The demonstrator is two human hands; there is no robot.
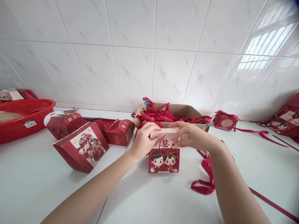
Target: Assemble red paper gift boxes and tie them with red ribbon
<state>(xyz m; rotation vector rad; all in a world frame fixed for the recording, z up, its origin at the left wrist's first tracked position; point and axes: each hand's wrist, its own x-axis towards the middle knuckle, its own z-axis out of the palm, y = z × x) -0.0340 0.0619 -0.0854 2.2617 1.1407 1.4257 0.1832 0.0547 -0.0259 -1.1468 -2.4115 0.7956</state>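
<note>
A small red and cream gift box (164,161) with two cartoon figures on its front stands upright before me. My left hand (146,138) grips its cream top panel from the left. At the right side of that panel, my right hand (187,137) pinches a thin red ribbon (161,143), which loops across the front of the box. The fingertips partly cover the ribbon's end. Just behind both hands, a brown cardboard carton (182,109) holds a tangle of red ribbons (158,114).
Several red gift boxes (85,147) stand on the left, near a red plastic basket (28,130). A small red box (225,120) with ribbon sits at the right, with more boxes (286,119) at the edge. Loose ribbon (206,177) lies by my right forearm. White tiles rise behind.
</note>
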